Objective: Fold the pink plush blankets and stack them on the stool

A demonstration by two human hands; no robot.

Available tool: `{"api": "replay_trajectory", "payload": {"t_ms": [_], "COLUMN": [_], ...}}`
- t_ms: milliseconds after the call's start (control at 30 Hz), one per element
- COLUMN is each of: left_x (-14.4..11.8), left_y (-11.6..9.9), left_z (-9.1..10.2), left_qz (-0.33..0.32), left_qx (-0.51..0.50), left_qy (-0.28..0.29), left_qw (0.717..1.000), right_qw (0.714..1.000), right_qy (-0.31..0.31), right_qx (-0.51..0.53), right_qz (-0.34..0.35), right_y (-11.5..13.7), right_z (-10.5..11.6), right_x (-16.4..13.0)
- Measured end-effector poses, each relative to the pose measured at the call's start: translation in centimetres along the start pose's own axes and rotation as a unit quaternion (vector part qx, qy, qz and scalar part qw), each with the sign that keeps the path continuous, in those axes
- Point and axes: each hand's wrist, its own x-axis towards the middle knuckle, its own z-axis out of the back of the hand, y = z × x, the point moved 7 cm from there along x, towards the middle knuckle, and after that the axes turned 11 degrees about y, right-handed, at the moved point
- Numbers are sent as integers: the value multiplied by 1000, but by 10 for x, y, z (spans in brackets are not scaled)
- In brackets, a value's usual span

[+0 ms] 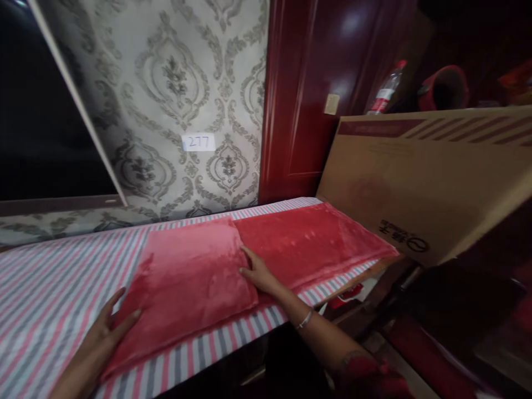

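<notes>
A red plush cloth (299, 244) lies lengthwise over a striped sheet, its left part doubled over into a lighter pinkish layer (195, 266). At the left end of the cloth is my left hand (102, 338), its thumb resting on the plush and its fingers spread along the edge. My right hand (260, 274) touches the edge of the doubled layer near the cloth's middle. Its thumb and forefinger are apart on the fabric, while the other fingers are mostly hidden. A bracelet (305, 320) circles my right wrist.
The pink, grey and white striped sheet (50, 293) covers the table, whose wooden front edge (361, 275) shows at right. A large cardboard box (415, 183) borders the right end, with a plastic bottle (386, 91) above it. A dark screen (45, 122) stands at left before the patterned wall.
</notes>
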Motion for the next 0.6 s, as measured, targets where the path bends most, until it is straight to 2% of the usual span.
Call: {"api": "replay_trajectory", "payload": {"t_ms": [67, 100, 200, 333, 433, 500, 600], "left_x": [-8, -12, -22, -39, -47, -49, -49], "left_y": [0, 1, 2, -2, -2, -2, -1], "left_z": [-5, -4, -1, -1, 1, 2, -1], "left_qz": [-6, 0, 4, -12, -30, -46, -60], "left_qx": [-114, -150, -206, -242, -226, -208, -182], "left_qy": [52, 58, 52, 51, 27, 14, 12], "left_qw": [992, 987, 977, 969, 973, 977, 981], "right_qw": [1000, 998, 986, 975, 964, 968, 985], "right_qy": [7, 10, 29, 54, 69, 87, 110], "right_qx": [-25, -53, -164, -214, -228, -185, -76], "right_qz": [-6, -8, -20, -41, -114, -144, -113], "right_y": [3, 5, 15, 24, 13, 2, -4], "right_z": [7, 11, 17, 19, 24, 24, 17], "right_x": [7, 13, 39, 63, 56, 41, 20]}}
